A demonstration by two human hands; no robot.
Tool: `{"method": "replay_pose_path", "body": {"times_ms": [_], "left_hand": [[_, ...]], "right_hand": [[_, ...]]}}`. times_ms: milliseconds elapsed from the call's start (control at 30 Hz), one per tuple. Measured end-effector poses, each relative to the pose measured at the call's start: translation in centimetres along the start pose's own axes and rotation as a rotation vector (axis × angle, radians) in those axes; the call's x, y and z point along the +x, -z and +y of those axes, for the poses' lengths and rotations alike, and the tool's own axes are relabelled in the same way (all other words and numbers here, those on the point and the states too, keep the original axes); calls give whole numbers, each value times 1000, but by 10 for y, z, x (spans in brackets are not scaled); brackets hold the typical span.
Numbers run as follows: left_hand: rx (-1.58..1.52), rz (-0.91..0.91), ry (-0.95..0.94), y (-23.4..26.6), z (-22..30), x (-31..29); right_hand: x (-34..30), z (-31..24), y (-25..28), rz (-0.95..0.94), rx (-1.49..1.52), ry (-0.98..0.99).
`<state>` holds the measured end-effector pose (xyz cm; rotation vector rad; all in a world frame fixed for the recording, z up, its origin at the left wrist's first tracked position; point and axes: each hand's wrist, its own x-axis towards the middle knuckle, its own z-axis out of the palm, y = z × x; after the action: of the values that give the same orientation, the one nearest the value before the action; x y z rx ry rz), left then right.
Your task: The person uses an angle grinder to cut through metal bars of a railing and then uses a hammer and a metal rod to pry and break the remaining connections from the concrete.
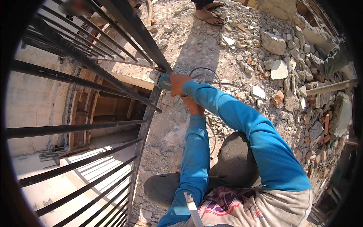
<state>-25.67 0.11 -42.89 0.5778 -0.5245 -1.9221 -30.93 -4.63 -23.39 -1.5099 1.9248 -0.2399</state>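
A teal angle grinder (163, 81) is held against the foot of a black metal railing (142, 130), close to a thick post (141, 36). My right hand (179, 84) is closed round the grinder's body near its head. Just behind it, my left hand (194, 106) is closed round the rear of the tool, partly hidden by my right hand and sleeve. The grinder's disc cannot be made out from here. A black cable (211, 70) loops over the rubble beside my hands.
Broken concrete (273, 42) and brick pieces (278, 98) cover the ground to my right. A wooden pole (328, 88) juts from the heap. Beyond the railing lies a drop to a lower level (102, 159). A person's sandalled foot (208, 16) stands ahead. A cigarette (193, 210) shows at the bottom.
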Motion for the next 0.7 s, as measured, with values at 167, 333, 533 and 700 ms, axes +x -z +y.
{"method": "replay_pose_path", "body": {"times_ms": [167,333,533,700], "left_hand": [[238,44,-56,-12,-7,-7],[348,34,-73,-10,-9,-7],[101,14,-3,-8,-7,-5],[-2,-12,71,-13,-9,-9]], "right_hand": [[-2,8,-1,-11,-18,-26],[-1,10,-1,-26,-11,-36],[0,8,-1,-29,-22,-28],[0,16,-2,-14,-29,-25]]}}
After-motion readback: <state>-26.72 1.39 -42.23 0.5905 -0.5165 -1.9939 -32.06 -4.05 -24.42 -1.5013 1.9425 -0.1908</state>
